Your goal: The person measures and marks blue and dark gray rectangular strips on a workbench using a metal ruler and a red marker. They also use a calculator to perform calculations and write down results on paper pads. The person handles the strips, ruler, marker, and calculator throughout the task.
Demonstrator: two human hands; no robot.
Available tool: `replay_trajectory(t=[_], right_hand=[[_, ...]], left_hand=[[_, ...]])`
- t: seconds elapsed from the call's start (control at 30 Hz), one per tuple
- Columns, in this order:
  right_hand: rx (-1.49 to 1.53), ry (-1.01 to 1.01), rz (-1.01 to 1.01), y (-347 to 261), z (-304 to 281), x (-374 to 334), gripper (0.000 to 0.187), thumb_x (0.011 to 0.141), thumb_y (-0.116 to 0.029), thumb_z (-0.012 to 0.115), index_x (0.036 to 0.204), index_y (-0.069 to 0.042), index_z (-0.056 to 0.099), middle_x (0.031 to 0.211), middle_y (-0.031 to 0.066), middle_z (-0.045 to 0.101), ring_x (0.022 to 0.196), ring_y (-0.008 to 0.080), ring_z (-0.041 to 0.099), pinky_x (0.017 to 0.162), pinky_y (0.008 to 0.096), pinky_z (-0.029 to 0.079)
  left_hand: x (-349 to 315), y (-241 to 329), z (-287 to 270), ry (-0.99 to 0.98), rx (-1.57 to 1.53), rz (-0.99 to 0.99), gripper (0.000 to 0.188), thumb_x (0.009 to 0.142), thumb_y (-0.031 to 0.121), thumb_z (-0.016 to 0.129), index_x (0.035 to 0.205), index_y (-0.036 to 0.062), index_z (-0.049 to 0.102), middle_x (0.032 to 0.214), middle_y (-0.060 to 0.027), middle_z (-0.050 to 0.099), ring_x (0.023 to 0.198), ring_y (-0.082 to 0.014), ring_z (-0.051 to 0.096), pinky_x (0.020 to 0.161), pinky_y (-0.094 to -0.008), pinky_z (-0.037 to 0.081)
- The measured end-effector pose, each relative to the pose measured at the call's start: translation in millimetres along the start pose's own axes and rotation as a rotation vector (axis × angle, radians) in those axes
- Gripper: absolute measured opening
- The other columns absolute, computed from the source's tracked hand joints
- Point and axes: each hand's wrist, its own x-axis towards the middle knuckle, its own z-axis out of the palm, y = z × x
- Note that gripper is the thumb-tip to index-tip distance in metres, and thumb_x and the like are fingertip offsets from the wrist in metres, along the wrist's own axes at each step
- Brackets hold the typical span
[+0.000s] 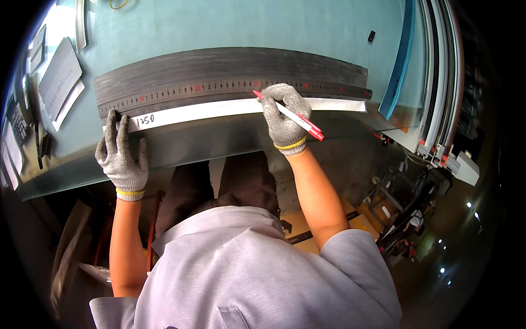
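Observation:
A long metal ruler (pixel 224 86) lies along a dark grey flat strip (pixel 230 63) on the table. In front of the ruler runs a white strip (pixel 203 112) with handwriting near its left end. My left hand (pixel 123 159), in a grey knit glove, rests with fingers stretched out, its fingertips on the left ends of the ruler and white strip. My right hand (pixel 287 115), gloved alike, grips a red-and-white marker (pixel 300 120). The marker's red tip points at the ruler's edge near its middle. Part of the white strip is hidden under my right hand.
The glass-topped table (pixel 181 27) has its front edge just before my body. Papers (pixel 59 79) and a calculator (pixel 19 123) lie at the left. A small black object (pixel 371 36) sits at the far right, near a blue strip (pixel 399 66) and metal rails (pixel 444 71).

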Motion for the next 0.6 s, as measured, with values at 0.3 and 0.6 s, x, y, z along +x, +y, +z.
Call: replay_trajectory(t=[0.3,0.6], right_hand=[[-0.044,-0.022,-0.12,1.7,1.4,8.5,0.014,0.08,0.005,0.074,0.086,-0.003,0.063,0.079,0.0128,0.068,0.07,0.0329,0.069,0.066,0.0377,0.056],[-0.067,-0.045,-0.137,2.7,1.2,9.4,0.013,0.08,0.002,0.074,0.084,-0.004,0.063,0.079,0.0117,0.068,0.073,0.0338,0.069,0.068,0.0402,0.056]], left_hand=[[0.4,0.5,1.6,0.016,-0.013,0.02,0.06,0.088,0.016,0.069,0.146,0.0083,0.056,0.156,-0.0147,0.052,0.142,-0.0306,0.051,0.114,-0.0437,0.035],[1.2,0.1,2.1,0.027,0.008,0.029,0.059,0.087,0.019,0.072,0.144,0.0092,0.059,0.154,-0.0143,0.054,0.137,-0.0306,0.055,0.112,-0.0424,0.037]])
